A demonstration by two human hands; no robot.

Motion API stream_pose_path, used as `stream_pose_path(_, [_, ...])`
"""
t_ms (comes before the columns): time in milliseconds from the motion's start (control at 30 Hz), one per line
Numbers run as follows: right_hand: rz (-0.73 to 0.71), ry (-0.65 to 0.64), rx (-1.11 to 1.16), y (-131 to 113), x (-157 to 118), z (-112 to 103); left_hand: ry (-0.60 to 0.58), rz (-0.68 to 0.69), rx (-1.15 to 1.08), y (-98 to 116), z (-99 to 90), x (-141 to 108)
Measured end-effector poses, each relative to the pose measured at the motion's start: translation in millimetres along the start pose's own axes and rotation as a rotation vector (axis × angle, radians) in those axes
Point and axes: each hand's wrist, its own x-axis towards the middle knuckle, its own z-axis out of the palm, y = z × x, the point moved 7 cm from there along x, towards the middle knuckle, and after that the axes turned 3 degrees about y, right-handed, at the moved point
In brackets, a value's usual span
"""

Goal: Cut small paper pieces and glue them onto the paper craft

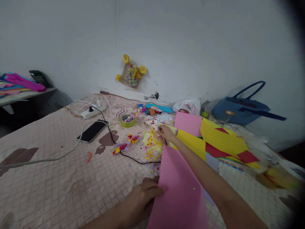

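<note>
My left hand (144,197) pinches the left edge of a pink paper sheet (178,187), thumb on top and the other fingers partly hidden underneath. My right arm stretches forward over that sheet. At its end my right hand (166,133) is closed beside a heap of cut paper bits (153,144), yellow, pink and lilac. A small whitish thing with a red glow shows at its fingertips, too small to name. A black cord (140,163) passes the heap toward the sheet, and a short dark piece shows under my right wrist. Paper strips with colourful bits (125,145) lie to the left.
A tape roll (127,121), a phone (92,131) and a power strip (93,111) with cables lie left. Yellow paper sheets (221,136) are stacked at right. Behind are a plastic bag (188,105) and a blue bag (240,109). A decoration (131,74) hangs on the wall.
</note>
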Motion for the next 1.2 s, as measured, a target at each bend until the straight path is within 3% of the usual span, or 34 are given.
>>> stream_pose_path(167, [0.003, 0.043, 0.041, 5, -28, -29, -0.01, 0.004, -0.012, -1, -0.6, -2])
stream_pose_path(367, [-0.012, 0.007, 0.072, 14, -98, -71, -0.038, -0.025, 0.019, -3, 2.4, -4])
stream_pose_path(567, [0.0, -0.012, 0.063, 23, -153, -75, -0.009, 0.014, 0.113, -5, 0.4, -3])
stream_pose_path(833, [0.03, 0.074, 0.074, 29, -164, -63, -0.1, 0.027, 0.212, -5, -5.4, -2])
stream_pose_path(1000, [0.062, 0.11, 0.096, 22, -178, -81, -0.085, -0.083, 0.337, -15, -12.0, -4])
stream_pose_path(1200, [0.111, 0.061, 0.132, 17, -230, -99, 0.006, -0.103, 0.31, -8, -17.5, -4])
